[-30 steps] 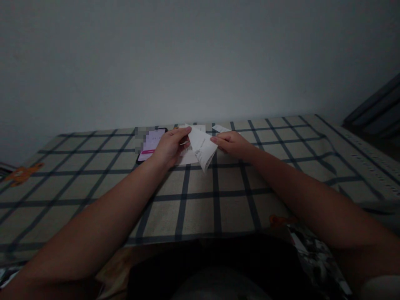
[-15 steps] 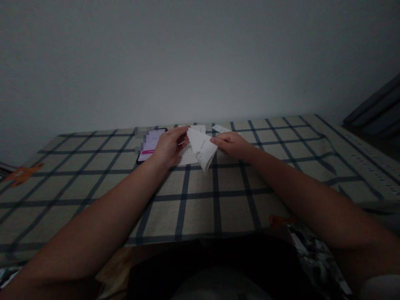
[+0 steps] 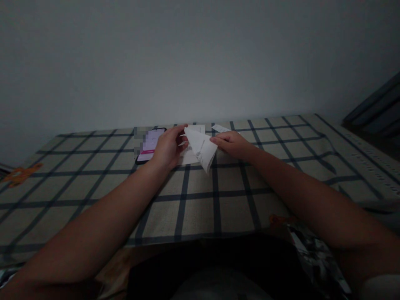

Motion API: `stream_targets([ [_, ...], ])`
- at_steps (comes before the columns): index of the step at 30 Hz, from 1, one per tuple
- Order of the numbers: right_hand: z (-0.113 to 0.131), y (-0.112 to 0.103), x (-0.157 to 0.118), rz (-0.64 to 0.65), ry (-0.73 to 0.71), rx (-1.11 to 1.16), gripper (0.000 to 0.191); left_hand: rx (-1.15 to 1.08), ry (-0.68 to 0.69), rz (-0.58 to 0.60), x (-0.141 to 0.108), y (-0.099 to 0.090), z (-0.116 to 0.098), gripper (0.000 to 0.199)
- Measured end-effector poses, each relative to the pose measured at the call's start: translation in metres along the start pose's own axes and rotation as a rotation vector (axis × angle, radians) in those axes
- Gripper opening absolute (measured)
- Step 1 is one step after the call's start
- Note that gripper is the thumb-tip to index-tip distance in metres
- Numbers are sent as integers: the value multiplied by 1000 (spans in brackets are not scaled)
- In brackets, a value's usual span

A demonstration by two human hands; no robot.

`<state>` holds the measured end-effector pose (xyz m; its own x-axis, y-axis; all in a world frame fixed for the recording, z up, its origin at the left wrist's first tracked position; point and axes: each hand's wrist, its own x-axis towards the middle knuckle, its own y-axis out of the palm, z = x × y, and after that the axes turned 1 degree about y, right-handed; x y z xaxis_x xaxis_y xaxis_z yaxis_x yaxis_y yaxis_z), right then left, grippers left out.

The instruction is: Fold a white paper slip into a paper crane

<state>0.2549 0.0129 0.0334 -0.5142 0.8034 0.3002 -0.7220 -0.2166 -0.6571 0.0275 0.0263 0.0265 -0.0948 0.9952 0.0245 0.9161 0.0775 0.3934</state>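
Slightly leftward since the earlier frame, the left hand (image 3: 170,146) and the upper corner of the folded paper (image 3: 200,141) have shifted, while the lower tip has swung a little right. White and printed, this paper is raised over a checked tablecloth (image 3: 200,208), its point hanging down toward the wearer. It looks very light, thin and floppy, likely to crease or tear if tugged; a gentle pinch near a folded edge would probably suit it best. The right hand (image 3: 233,143) pinches its right edge, thumb on top. Left fingers are curved and parted, their tips at the upper-left corner; whether they grip it, I cannot tell. Beneath and behind lies a white sheet (image 3: 190,159); beyond the right hand, a paper slip (image 3: 218,128). Beside the left hand rests a lit phone (image 3: 149,146). Behind everything stands a plain wall (image 3: 200,62).
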Motion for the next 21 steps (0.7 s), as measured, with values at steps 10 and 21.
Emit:
stream_targets([
  [10,-1,-1,0,-276,9,58,56,285,-117,318,-20,7,7,34],
  [21,-4,1,0,-289,1,88,60,237,-74,310,-20,7,6,30],
])
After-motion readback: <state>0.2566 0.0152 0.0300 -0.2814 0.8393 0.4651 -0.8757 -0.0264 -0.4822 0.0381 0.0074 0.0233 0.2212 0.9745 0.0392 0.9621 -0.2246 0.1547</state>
